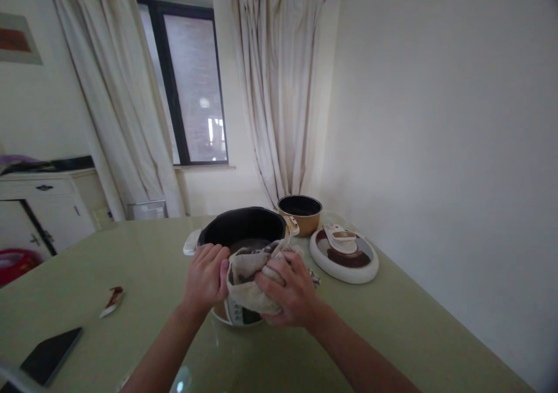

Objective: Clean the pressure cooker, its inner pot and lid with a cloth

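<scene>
R hand [291, 287] clenches a bunched cloth [248, 294], fingers curled tight over it, at the near rim of an open cooker [244, 224] on a green table [152, 265]. The cloth lies betw. the hands, mostly L of the R fingers, long axis approx. L–R along the rim. L hand [207, 277], fingers curled in, sits just beside; can't tell if it grips rim or cloth.

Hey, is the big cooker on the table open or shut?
The cooker is open: its dark inside shows, and a white-rimmed lid lies apart from it on the table, to the right.
</scene>
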Motion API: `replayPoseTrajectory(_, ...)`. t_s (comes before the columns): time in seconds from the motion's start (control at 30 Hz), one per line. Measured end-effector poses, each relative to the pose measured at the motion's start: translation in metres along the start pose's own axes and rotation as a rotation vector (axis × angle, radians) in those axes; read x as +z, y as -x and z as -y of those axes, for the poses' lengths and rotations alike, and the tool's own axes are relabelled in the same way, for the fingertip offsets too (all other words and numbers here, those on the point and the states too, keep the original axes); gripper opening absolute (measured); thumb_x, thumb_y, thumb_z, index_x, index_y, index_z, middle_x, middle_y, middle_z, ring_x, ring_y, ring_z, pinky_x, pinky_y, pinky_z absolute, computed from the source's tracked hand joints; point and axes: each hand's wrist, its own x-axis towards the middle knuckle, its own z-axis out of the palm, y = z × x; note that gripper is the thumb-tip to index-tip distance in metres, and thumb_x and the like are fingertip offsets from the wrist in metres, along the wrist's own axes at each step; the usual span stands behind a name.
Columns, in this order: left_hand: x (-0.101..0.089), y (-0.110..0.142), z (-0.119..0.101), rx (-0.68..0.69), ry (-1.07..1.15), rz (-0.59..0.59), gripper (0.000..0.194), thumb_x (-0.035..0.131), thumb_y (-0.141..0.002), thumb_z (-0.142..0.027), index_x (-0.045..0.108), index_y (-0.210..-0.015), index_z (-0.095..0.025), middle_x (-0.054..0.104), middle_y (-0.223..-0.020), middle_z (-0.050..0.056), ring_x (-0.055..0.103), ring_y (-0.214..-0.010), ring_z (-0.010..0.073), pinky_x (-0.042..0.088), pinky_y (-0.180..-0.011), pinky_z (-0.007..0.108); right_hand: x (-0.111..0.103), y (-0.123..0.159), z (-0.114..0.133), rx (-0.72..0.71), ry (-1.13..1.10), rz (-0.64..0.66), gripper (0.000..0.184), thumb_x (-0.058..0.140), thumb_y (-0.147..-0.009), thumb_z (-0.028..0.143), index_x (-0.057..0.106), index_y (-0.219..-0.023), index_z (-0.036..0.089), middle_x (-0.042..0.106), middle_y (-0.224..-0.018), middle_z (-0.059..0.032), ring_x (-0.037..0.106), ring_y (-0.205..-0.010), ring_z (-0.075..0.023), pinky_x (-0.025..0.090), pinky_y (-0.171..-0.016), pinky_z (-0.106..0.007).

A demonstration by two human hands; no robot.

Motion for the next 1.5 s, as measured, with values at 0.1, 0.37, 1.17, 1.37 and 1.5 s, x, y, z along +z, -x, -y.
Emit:
replayPoseTrajectory(0.1, 0.0, 0.001, -0.019, 0.018, -0.109, -0.061, 0.027, 0.04, -0.104, -0.022, 0.052, -0.08, -0.027, 0.056, -0.072, 0.004, 0.051, -0.074, 0.0253, 0.041, -0.075, 0.043, -0.006, 0.005, -0.018, 0.154, -0.065, -0.131, 0.048, 0.067, -0.09, 0.048, 0.065, -0.132, 0.023, 0.064, -0.124, -0.012, 0.058, -0.113, -0.0319, 0.047, -0.103, -0.053)
replayPoseTrajectory(0.37, 0.008, -0.004, -0.056, -0.037, -0.239, -0.084, 0.023, 0.047, -0.102, -0.02, 0.057, -0.082, -0.025, 0.057, -0.074, 0.005, 0.052, -0.076, 0.0279, 0.041, -0.08, 0.045, 0.001, -0.004, 0.018, 0.41, -0.133, -0.263, 0.034, 0.063, -0.086, 0.033, 0.062, -0.119, 0.023, 0.066, -0.106, -0.009, 0.06, -0.099, -0.0301, 0.049, -0.093, -0.051)
replayPoseTrajectory(1.17, 0.01, -0.018, -0.022, 0.191, -0.371, -0.038, 0.032, 0.048, -0.105, -0.015, 0.062, -0.077, -0.022, 0.061, -0.07, 0.004, 0.059, -0.069, 0.0245, 0.043, -0.074, 0.039, 0.024, 0.004, 0.031, -0.002, 0.058, -0.095, 0.048, 0.062, -0.09, 0.064, 0.072, -0.119, 0.027, 0.073, -0.113, -0.0086, 0.06, -0.102, -0.0313, 0.046, -0.089, -0.053)
replayPoseTrajectory(1.37, 0.018, -0.023, -0.035, 0.117, -0.331, -0.083, 0.03, 0.05, -0.101, -0.019, 0.059, -0.074, -0.025, 0.061, -0.068, 0.005, 0.06, -0.068, 0.0251, 0.042, -0.073, 0.041, 0.017, 0.027, -0.03, 0.276, -0.044, -0.252, 0.045, 0.062, -0.092, 0.055, 0.069, -0.124, 0.024, 0.069, -0.113, -0.0114, 0.063, -0.101, -0.0299, 0.054, -0.087, -0.048)
replayPoseTrajectory(1.5, 0.022, -0.024, -0.038, 0.098, -0.337, -0.102, 0.031, 0.049, -0.101, -0.02, 0.056, -0.071, -0.025, 0.059, -0.066, 0.003, 0.059, -0.066, 0.0239, 0.041, -0.072, 0.041, 0.02, 0.033, -0.047, 0.707, -0.179, -0.394, 0.021, 0.056, -0.099, 0.032, 0.065, -0.115, 0.022, 0.066, -0.097, -0.0057, 0.065, -0.088, -0.0239, 0.057, -0.078, -0.039)
